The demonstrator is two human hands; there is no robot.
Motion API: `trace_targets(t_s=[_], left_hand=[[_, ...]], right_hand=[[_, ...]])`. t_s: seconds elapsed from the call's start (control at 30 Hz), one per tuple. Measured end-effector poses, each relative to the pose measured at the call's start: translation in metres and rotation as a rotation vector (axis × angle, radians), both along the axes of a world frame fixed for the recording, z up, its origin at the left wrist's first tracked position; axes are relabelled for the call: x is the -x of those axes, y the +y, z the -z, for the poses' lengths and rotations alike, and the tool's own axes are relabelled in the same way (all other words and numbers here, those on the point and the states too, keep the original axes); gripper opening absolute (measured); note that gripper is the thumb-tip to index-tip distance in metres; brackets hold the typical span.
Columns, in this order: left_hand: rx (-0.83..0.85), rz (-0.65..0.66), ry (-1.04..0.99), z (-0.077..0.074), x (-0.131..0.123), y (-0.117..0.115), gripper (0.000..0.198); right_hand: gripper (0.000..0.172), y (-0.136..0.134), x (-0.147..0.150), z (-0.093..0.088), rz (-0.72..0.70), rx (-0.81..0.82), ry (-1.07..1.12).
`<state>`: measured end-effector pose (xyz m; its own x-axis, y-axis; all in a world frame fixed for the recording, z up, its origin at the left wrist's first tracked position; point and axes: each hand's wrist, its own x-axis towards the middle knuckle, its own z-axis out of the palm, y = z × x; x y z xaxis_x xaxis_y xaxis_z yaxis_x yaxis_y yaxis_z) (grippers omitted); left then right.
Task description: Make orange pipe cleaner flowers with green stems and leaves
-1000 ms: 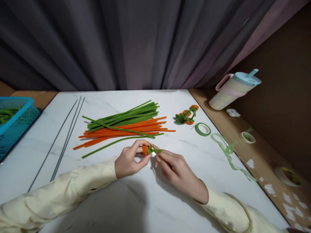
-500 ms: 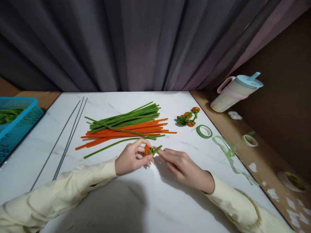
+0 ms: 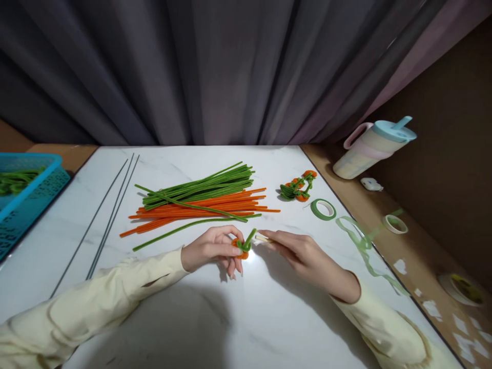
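My left hand (image 3: 215,248) pinches a small orange pipe-cleaner ball (image 3: 242,252) between thumb and fingers. From its top a bent green pipe-cleaner stem (image 3: 250,240) sticks up to the right. My right hand (image 3: 302,251) is closed on a thin pale stick (image 3: 263,238), whose end points at the green stem with a small gap between. What kind of stick it is I cannot make out. Just beyond my hands lie a single green pipe cleaner (image 3: 172,231), a bunch of orange pipe cleaners (image 3: 215,207) and a bunch of green ones (image 3: 207,185).
An orange and green pipe-cleaner sprig (image 3: 298,188) lies near a roll of green tape (image 3: 323,209). Loose green tape (image 3: 365,251) trails over the right edge. Thin rods (image 3: 105,236) lie at left, beside a blue basket (image 3: 38,197). A tumbler (image 3: 371,148) stands at right.
My right hand has drawn back to the right, away from the orange ball, and the pale stick now shows. The ball has tipped and sits slightly lower in my left hand.
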<state>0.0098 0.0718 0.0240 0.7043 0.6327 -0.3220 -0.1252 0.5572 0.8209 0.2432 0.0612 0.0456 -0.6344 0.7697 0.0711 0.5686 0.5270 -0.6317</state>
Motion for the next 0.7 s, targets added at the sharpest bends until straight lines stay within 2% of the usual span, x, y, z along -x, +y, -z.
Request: trace_targets(t_s=[0.1, 0.23, 0.3, 0.4, 0.5, 0.6, 0.7], left_hand=[[0.034, 0.013, -0.051, 0.002, 0.001, 0.002, 0.027], [0.019, -0.017, -0.090, 0.003, 0.002, 0.003, 0.025], [-0.012, -0.039, -0.086, 0.003, 0.002, 0.002, 0.023], [-0.085, -0.100, -0.067, 0.003, 0.001, -0.002, 0.021], [-0.181, -0.162, -0.044, 0.003, -0.001, -0.006, 0.023], [-0.303, -0.196, 0.021, 0.004, -0.002, -0.010, 0.024], [-0.475, -0.226, 0.150, 0.007, -0.002, -0.015, 0.020]], right_hand=[[0.027, 0.001, -0.005, 0.017, 0.082, -0.019, -0.077], [0.027, 0.004, -0.006, 0.034, 0.066, -0.150, -0.106], [0.026, 0.005, -0.005, 0.035, 0.062, -0.216, -0.088], [0.024, 0.000, 0.001, 0.027, 0.086, -0.253, -0.014], [0.017, -0.013, 0.014, 0.012, 0.122, -0.175, 0.164], [0.012, -0.025, 0.030, -0.001, 0.204, 0.004, 0.299], [0.013, -0.029, 0.044, -0.006, 0.325, 0.239, 0.383]])
